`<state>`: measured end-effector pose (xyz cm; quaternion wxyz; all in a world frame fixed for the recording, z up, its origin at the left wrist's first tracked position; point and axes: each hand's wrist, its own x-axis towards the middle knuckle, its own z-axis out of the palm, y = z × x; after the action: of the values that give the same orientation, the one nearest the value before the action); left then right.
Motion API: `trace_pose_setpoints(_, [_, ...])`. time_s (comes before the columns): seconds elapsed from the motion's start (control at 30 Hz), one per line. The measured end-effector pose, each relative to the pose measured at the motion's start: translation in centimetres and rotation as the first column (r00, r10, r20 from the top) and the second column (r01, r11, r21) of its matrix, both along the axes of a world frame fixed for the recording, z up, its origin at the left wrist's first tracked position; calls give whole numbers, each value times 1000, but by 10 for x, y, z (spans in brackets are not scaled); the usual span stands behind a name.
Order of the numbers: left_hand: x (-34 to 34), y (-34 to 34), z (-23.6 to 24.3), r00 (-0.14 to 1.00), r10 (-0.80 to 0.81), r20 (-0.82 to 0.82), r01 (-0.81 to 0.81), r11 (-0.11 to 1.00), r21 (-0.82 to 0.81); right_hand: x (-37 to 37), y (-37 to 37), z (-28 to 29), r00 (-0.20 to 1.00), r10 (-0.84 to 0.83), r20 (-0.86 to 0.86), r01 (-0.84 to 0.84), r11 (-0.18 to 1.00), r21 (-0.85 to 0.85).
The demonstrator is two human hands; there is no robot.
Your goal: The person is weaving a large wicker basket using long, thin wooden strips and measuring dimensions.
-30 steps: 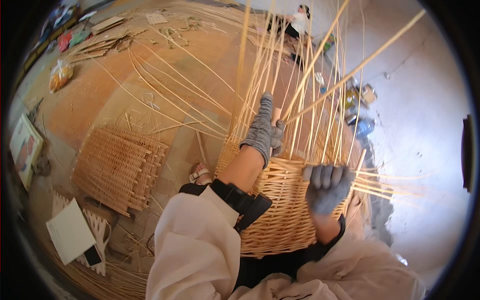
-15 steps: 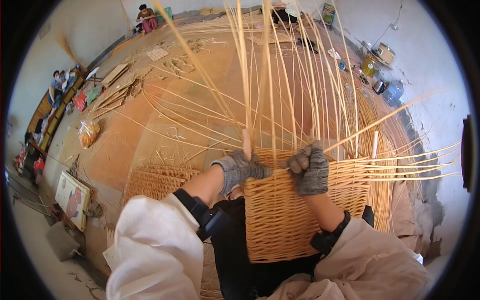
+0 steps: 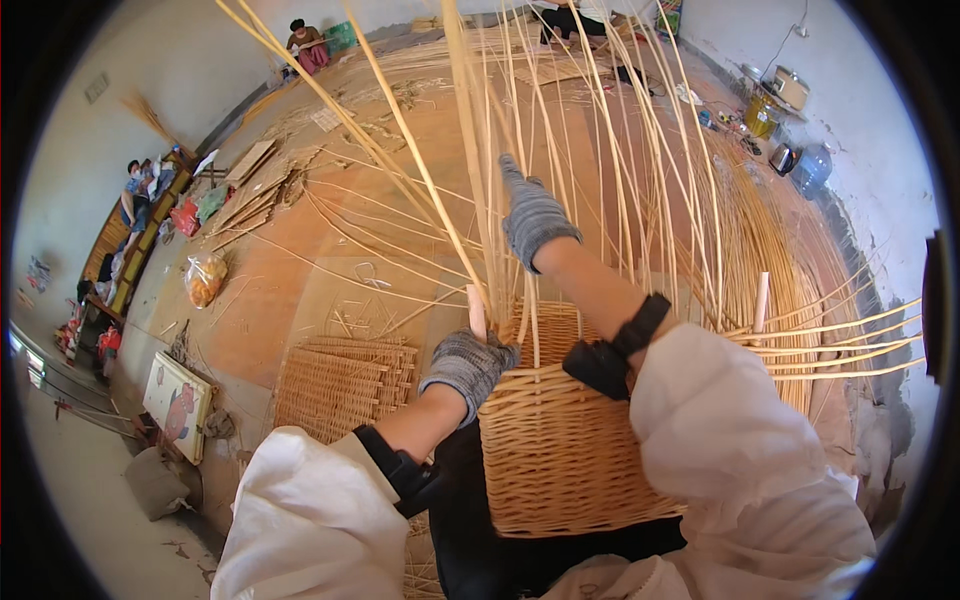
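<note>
A square-sided woven wicker basket (image 3: pixel 560 450) rests on my lap, its weave tan and tight, with long pale rods standing up from its rim. My left hand (image 3: pixel 468 368), in a grey knit glove, is closed on the basket's near-left corner, beside a short pinkish peg (image 3: pixel 476 312). Beyond the rim, my gloved right hand (image 3: pixel 538 218) is raised among the upright wicker rods (image 3: pixel 478 190). One of its fingers points upward and the others are curled, apparently round a rod that is blurred. My right forearm and sleeve cover the basket's right part.
Flat woven panels (image 3: pixel 345 385) lie on the floor to the left. More rods (image 3: pixel 760 230) spread at the right, and several stick out sideways past a second peg (image 3: pixel 761 302). A bag of orange items (image 3: pixel 205 280) sits farther left. Other people (image 3: pixel 307 45) sit along the walls.
My right hand has left the basket's rim and moved forward and up among the rods. My left hand stays at the corner, slightly lower. Some upright rods have swung left.
</note>
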<state>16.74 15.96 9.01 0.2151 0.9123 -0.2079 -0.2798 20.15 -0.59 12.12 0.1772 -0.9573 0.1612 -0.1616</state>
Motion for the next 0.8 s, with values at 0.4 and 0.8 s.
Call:
trace_pose_setpoints(0.4, [7,21,-11,911,-78,-406,-98,913,-396,-183,-18,-59,536,-419,733,-737,192,649])
trace_pose_setpoints(0.8, [-3,8,-12,940,340,-6,-327,898,-295,-154,14,-23,805,-415,424,-533,-192,824])
